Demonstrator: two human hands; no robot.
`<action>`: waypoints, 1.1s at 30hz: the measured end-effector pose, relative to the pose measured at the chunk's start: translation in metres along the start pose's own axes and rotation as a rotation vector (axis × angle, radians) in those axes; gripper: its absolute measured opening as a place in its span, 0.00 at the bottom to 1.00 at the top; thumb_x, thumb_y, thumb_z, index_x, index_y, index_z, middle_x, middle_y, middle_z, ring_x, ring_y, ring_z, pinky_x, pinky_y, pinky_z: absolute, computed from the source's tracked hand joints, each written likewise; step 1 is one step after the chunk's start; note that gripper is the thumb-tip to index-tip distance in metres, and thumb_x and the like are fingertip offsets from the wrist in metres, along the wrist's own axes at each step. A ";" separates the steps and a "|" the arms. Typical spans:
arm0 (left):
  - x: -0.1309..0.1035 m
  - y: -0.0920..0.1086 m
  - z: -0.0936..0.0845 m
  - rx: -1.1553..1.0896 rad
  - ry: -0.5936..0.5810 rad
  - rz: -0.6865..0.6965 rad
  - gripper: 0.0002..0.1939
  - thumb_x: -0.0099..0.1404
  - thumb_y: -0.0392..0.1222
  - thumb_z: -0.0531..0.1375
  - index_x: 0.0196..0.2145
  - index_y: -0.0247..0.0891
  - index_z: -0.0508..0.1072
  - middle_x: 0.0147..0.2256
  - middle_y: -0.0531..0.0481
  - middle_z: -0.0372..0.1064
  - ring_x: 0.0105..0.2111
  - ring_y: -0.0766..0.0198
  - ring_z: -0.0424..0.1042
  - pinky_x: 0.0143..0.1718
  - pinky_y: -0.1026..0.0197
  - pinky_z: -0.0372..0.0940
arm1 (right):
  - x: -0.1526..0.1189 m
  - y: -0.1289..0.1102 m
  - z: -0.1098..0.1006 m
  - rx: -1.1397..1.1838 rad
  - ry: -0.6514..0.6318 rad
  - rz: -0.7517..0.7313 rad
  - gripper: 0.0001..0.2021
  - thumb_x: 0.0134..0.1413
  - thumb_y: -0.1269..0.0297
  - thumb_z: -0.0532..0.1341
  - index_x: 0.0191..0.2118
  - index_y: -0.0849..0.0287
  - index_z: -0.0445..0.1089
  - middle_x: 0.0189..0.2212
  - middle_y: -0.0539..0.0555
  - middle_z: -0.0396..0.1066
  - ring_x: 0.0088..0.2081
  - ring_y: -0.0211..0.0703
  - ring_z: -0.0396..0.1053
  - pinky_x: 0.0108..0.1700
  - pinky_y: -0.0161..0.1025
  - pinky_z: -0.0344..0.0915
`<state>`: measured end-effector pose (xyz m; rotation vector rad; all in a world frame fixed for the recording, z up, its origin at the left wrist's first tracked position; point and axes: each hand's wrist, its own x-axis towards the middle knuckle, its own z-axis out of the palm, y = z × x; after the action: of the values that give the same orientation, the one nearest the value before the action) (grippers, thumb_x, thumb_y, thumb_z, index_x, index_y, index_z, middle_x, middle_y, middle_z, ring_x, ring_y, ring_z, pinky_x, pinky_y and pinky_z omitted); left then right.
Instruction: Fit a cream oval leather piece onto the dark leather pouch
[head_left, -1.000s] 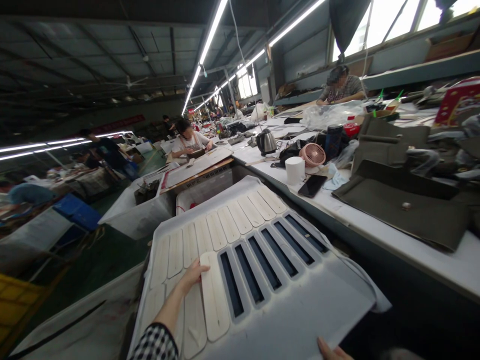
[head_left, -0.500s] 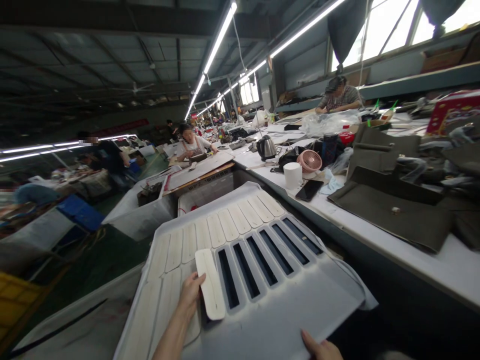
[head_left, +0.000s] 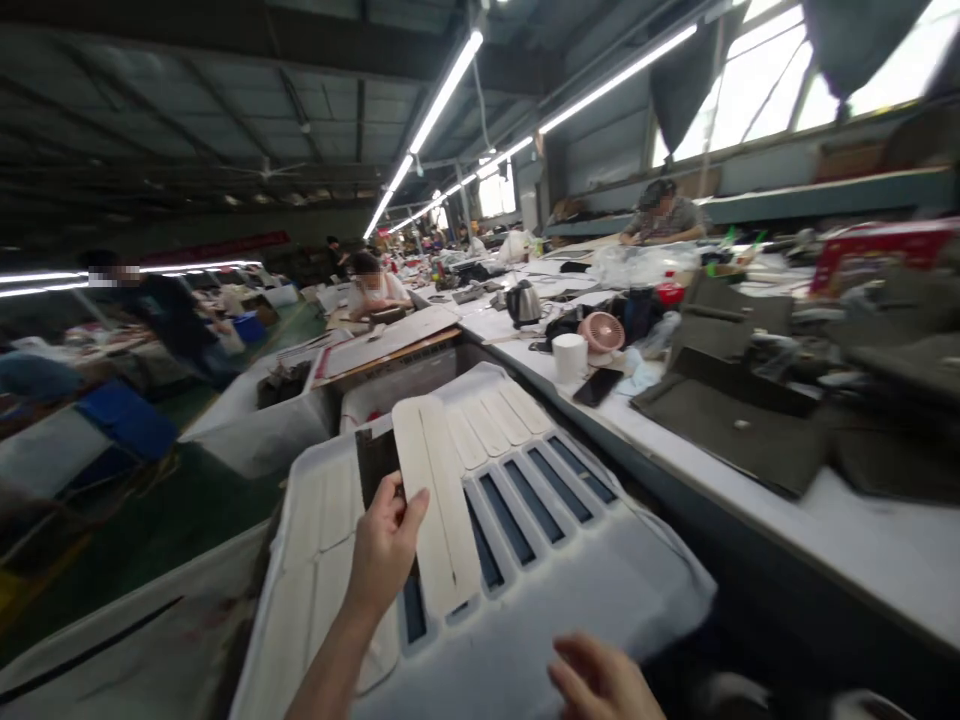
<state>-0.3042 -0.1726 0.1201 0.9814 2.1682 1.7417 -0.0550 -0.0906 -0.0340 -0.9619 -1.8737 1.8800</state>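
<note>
A large white slotted tray (head_left: 600,580) lies tilted in front of me, with long cream strips set in its left slots and several dark empty slots on the right. My left hand (head_left: 384,545) grips one long cream strip (head_left: 435,500) and holds it lifted above the tray, with a darker piece just behind it. My right hand (head_left: 604,680) hovers blurred over the tray's near edge with fingers apart, and whether it touches the tray I cannot tell.
A long white worktable (head_left: 750,480) runs along the right with olive fabric pieces (head_left: 739,435), a phone (head_left: 598,386), a white cup (head_left: 569,357), a pink fan (head_left: 605,331) and a kettle (head_left: 523,301). White bins (head_left: 262,430) stand ahead. Other people work at tables farther back.
My left hand pulled the cream strip out of its slot and raised it above the tray. My right hand came off the tray's near edge and moved left.
</note>
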 end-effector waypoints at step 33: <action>-0.152 0.098 0.314 -0.101 -0.942 0.477 0.23 0.61 0.42 0.63 0.54 0.48 0.69 0.45 0.51 0.74 0.37 0.59 0.74 0.44 0.57 0.69 | -0.255 -0.019 -0.247 -0.616 0.918 -0.481 0.39 0.50 0.71 0.65 0.66 0.52 0.50 0.60 0.59 0.55 0.63 0.52 0.54 0.65 0.46 0.56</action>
<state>0.0145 -0.0044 0.0820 1.8950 1.2893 1.1058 0.2857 -0.0680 0.0658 -1.1270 -1.8125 0.4189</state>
